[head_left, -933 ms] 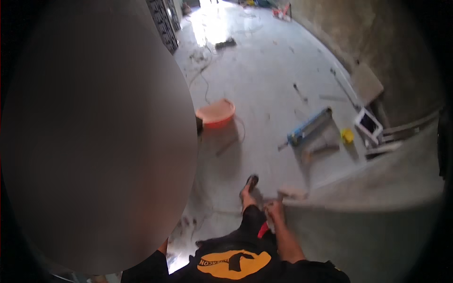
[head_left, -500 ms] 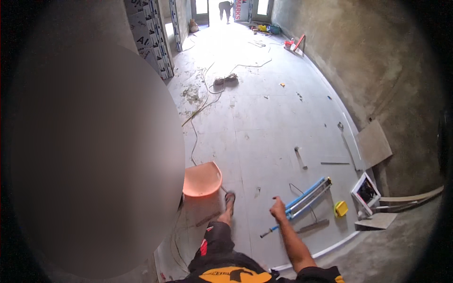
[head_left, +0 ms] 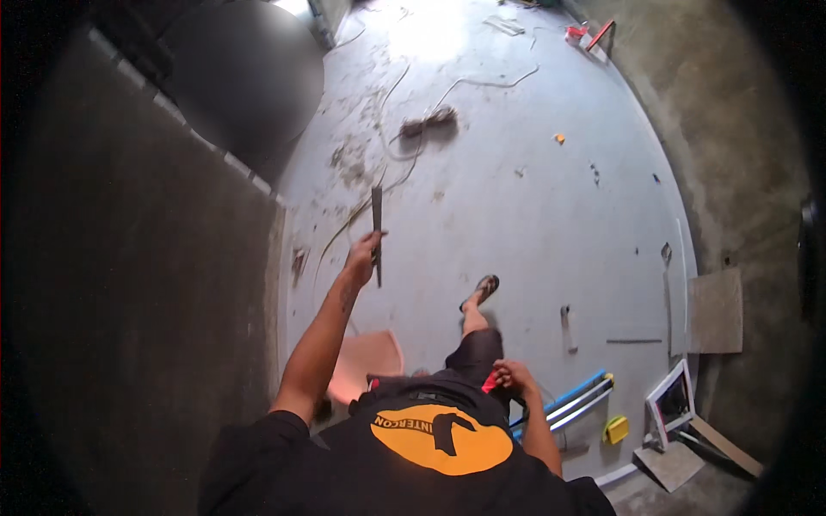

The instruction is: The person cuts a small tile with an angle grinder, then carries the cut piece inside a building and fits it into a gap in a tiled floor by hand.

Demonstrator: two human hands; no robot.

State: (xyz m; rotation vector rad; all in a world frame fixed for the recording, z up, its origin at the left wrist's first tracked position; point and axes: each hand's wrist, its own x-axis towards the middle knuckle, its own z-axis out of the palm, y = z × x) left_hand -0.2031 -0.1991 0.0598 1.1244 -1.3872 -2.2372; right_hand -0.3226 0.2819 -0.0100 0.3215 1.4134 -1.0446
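Observation:
My left hand (head_left: 364, 258) is closed round a dark, narrow, flat strip (head_left: 377, 211), held nearly upright out in front of me over the floor. Its material cannot be made out. My right hand (head_left: 514, 377) hangs low by my thigh with loosely bent fingers, and nothing shows in it. Just beyond that arm lies a blue and silver manual tile cutter (head_left: 568, 402), partly hidden by my arm. An orange plastic tub (head_left: 370, 357) stands below my left forearm, partly covered by my body.
A bundled cable (head_left: 428, 123) trails over the grey floor (head_left: 508, 224) ahead. To the right are a hammer-like tool (head_left: 568, 329), a thin bar (head_left: 634, 341), a yellow piece (head_left: 615, 430), a white frame (head_left: 671, 400) and a tile (head_left: 717, 311) by the wall. A dark wall (head_left: 172, 301) runs along the left.
My left arm with the dark strip has come into view. My right hand has drawn back to my thigh. One leg has stepped forward, and the tub now sits closer to my body.

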